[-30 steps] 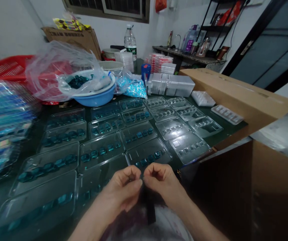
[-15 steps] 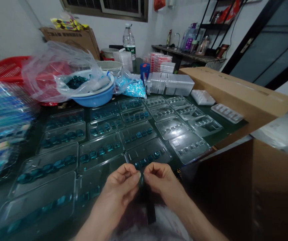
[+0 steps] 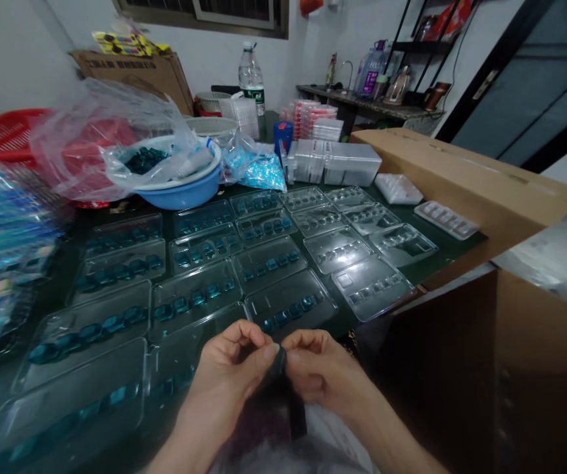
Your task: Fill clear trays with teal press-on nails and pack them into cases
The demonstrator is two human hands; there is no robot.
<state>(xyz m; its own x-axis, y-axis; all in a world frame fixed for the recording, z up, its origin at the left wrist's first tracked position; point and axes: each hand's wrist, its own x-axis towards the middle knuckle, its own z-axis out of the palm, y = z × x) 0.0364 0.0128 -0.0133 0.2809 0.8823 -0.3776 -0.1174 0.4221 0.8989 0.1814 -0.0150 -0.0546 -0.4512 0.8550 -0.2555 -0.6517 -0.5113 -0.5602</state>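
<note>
L hand (image 3: 234, 368) & R hand (image 3: 320, 362), fingertips together, pinch a small dk piece (image 3: 280, 362) between them (details blurred), near clear trays (image 3: 377, 280) w/ teal gems (image 3: 295, 310) on table (image 3: 409, 214).

A window (image 3: 234, 12) breaks the pale wall (image 3: 209, 59); black shelving (image 3: 419, 47) stands near a grey-blue door (image 3: 535, 99).

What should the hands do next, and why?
Maybe set the small dark piece, which seems pinched between the left hand and right hand, into the clear tray just beyond: teal pieces sit in a row there, and the row's right end looks unfilled.
</note>
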